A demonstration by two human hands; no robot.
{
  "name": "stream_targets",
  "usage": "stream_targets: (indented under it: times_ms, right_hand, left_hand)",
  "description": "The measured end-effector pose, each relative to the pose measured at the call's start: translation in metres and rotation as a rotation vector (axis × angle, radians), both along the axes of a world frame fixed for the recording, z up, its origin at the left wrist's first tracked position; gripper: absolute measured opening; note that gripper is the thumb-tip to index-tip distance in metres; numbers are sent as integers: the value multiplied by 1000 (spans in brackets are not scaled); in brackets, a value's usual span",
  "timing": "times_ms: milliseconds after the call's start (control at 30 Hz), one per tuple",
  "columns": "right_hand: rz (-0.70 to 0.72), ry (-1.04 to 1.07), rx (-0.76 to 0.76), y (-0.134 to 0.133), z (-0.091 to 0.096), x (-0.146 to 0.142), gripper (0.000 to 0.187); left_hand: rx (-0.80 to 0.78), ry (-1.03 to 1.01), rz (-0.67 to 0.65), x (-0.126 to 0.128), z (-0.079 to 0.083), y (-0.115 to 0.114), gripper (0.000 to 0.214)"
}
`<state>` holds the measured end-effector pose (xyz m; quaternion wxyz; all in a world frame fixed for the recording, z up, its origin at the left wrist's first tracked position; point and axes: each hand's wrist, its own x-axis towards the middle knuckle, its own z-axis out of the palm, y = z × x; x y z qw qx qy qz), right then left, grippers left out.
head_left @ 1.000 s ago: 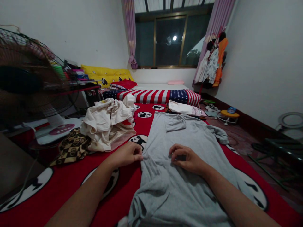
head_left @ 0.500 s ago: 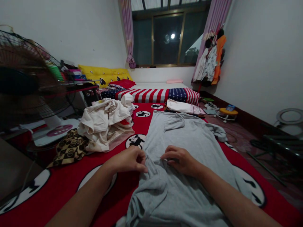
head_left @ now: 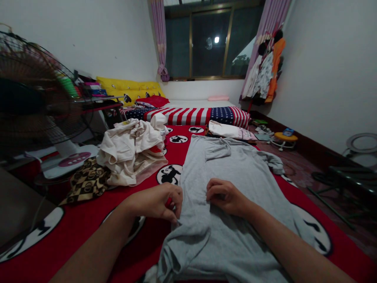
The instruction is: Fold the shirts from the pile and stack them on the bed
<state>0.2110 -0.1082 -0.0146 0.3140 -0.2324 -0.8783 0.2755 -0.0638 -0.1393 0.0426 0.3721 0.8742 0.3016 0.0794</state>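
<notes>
A light grey long-sleeved shirt lies spread out in front of me, one side turned inward in a long strip. My left hand is at the shirt's left edge, its fingers curled and the thumb close to the index finger on the cloth. On the strip, a little to the right, my right hand pinches the fabric with bent fingers. Bunched folds of the shirt lie below both hands. One cuff sits crumpled at the far right.
Under the shirt is a red blanket with black-and-white figures. A heap of cream clothes and a brown checked cloth lie to the left, beside a fan. Folded white clothing lies beyond the shirt; a yellow stool stands right.
My left hand has shifted slightly down along the shirt's edge, and my right hand slightly right. The cloth between them looks flatter, with fewer wrinkles. The view has tilted a little.
</notes>
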Motion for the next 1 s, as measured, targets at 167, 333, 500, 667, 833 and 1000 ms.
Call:
stream_targets:
  times_ms: [167,333,500,667,833,1000]
  right_hand:
    - [19,50,-41,-1,3,0,26]
    - [17,31,-69,-3,7,1,30]
    - [16,-39,-86,-4,6,0,30]
    - [13,-145,-52,-6,10,-3,29]
    - [4,-174,-31,-8,11,-4,27]
    - [4,-182,-35,-7,9,-4,25]
  left_hand:
    - [-58,-82,15,-18,15,3,19]
    - [-109,13,8,-32,10,6,20]
    - [-211,100,34,-33,5,7,13]
    - [-311,224,97,-23,-5,6,9]
    - [-269,349,37,-9,1,7,9]
    - [-3,387,-37,26,43,29,33]
